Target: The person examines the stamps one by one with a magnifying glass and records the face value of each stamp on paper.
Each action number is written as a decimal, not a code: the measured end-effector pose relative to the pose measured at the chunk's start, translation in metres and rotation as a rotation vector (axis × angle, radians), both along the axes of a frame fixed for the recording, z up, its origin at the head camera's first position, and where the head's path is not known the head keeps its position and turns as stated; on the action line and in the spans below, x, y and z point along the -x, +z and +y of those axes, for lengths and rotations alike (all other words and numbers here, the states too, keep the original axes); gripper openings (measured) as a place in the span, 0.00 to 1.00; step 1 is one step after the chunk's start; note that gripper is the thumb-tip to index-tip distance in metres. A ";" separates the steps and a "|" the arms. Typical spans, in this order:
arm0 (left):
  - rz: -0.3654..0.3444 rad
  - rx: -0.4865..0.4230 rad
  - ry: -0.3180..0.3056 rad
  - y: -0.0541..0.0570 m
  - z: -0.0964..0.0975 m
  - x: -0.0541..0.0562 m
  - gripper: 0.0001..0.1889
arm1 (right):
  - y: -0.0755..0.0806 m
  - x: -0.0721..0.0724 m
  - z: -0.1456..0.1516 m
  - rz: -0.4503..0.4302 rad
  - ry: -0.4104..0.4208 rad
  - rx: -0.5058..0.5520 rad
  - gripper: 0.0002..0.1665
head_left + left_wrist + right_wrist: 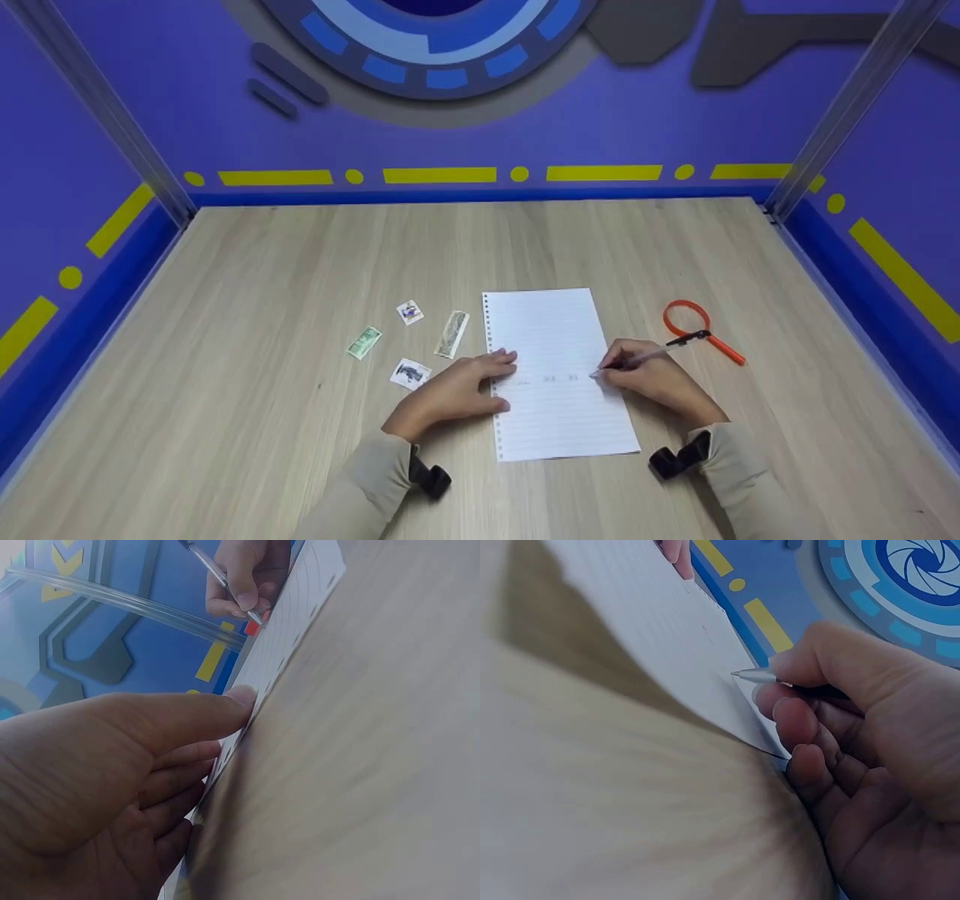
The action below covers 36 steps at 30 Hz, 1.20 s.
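A lined sheet of paper [544,330] with holes punched down its left edge lies on the table. My right hand [656,375] pinches a pen [682,340] between thumb and fingers, its silver tip [754,675] at the paper's surface near the right edge. Faint handwriting [550,379] runs in a row left of the tip. My left hand [461,386] rests across the punched edge, thumb and fingertips spread on the sheet. In the left wrist view, its thumb [202,716] lies along the paper's border.
Left of the sheet lie several stamp-like paper pieces: a green one [364,343], a long grey one [452,334], a small one [409,312] and one with a dark figure [410,373] by my left hand. An orange-rimmed magnifying glass [726,349] lies beyond my right hand.
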<state>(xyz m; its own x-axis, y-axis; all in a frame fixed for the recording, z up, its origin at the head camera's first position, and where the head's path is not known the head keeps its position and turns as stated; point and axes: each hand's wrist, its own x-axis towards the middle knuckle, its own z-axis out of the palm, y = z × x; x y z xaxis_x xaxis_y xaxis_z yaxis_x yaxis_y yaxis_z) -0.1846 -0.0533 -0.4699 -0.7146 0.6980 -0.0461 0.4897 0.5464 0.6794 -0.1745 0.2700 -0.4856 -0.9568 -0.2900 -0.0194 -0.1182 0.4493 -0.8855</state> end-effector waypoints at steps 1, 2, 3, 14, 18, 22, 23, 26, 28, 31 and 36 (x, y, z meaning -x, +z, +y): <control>0.001 0.001 0.000 0.000 0.000 0.000 0.31 | 0.000 0.000 0.000 -0.001 0.002 0.005 0.06; -0.004 0.003 0.002 0.000 0.000 0.000 0.31 | 0.000 0.000 0.000 -0.002 0.005 0.007 0.06; -0.003 0.004 0.002 0.000 0.000 0.000 0.31 | 0.000 0.000 0.000 -0.003 0.008 0.007 0.06; 0.002 -0.010 -0.004 0.000 -0.002 0.000 0.31 | 0.000 0.003 0.000 -0.012 0.018 -0.023 0.06; 0.003 -0.009 -0.006 0.000 -0.001 0.000 0.30 | 0.000 0.002 0.001 -0.040 -0.011 0.022 0.07; 0.001 -0.003 -0.002 -0.001 0.000 0.000 0.31 | 0.001 0.002 0.003 -0.053 -0.013 0.061 0.09; 0.000 -0.001 0.000 -0.001 0.001 0.000 0.31 | 0.001 0.002 0.003 -0.053 -0.010 0.056 0.10; -0.008 0.000 0.005 -0.002 0.002 0.001 0.31 | 0.002 0.001 0.005 -0.050 0.001 0.042 0.09; -0.008 -0.002 0.005 -0.002 0.002 0.000 0.31 | 0.002 0.000 0.006 -0.046 0.006 0.038 0.09; -0.003 -0.004 0.006 -0.001 0.002 0.000 0.31 | 0.002 0.000 0.007 -0.015 0.024 0.041 0.08; -0.001 -0.008 0.008 0.000 0.000 0.000 0.31 | 0.001 0.001 0.006 0.022 0.042 0.050 0.07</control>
<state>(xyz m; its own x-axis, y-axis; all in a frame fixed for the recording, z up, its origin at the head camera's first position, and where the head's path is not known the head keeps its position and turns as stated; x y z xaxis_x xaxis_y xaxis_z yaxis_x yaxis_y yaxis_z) -0.1842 -0.0533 -0.4703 -0.7202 0.6925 -0.0411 0.4850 0.5450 0.6840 -0.1753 0.2761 -0.4843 -0.9438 -0.3301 0.0168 -0.1557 0.3992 -0.9036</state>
